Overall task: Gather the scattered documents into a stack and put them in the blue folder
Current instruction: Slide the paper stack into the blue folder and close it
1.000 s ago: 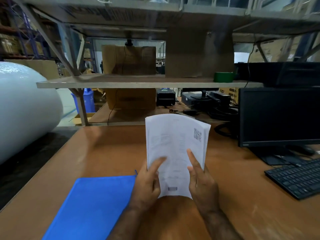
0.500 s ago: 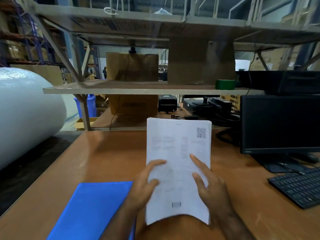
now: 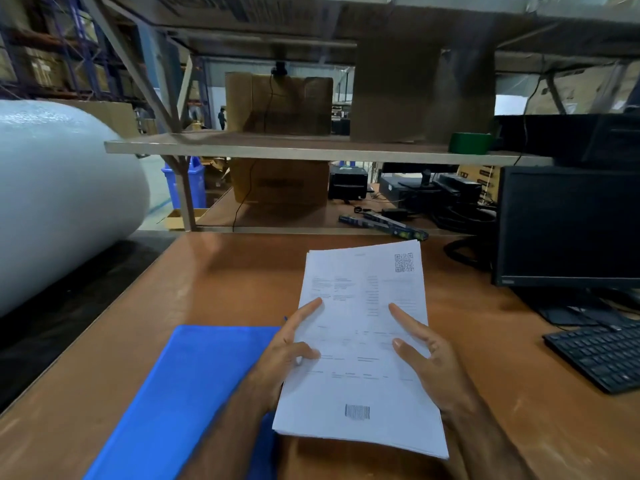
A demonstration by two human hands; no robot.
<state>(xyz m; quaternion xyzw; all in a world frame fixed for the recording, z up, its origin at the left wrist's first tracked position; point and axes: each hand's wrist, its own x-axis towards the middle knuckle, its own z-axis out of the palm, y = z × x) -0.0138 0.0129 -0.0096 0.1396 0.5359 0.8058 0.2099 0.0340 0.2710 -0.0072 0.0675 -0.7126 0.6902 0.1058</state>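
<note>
A stack of white printed documents (image 3: 360, 341) with a QR code at its top right and a barcode near its bottom is held over the brown table. My left hand (image 3: 284, 355) grips the stack's left edge, thumb on top. My right hand (image 3: 429, 362) holds the right edge, thumb and forefinger lying on the top sheet. The blue folder (image 3: 187, 393) lies closed and flat on the table just left of the stack, partly under my left forearm.
A black monitor (image 3: 568, 226) and black keyboard (image 3: 599, 355) stand at the right. A big white roll (image 3: 59, 199) fills the left. A shelf (image 3: 277, 150) with cardboard boxes and a green tape roll (image 3: 471, 143) runs across behind the table.
The stack has tipped from nearly upright to lying nearly flat and come closer to me. Both hands have moved down with it, still at its sides.
</note>
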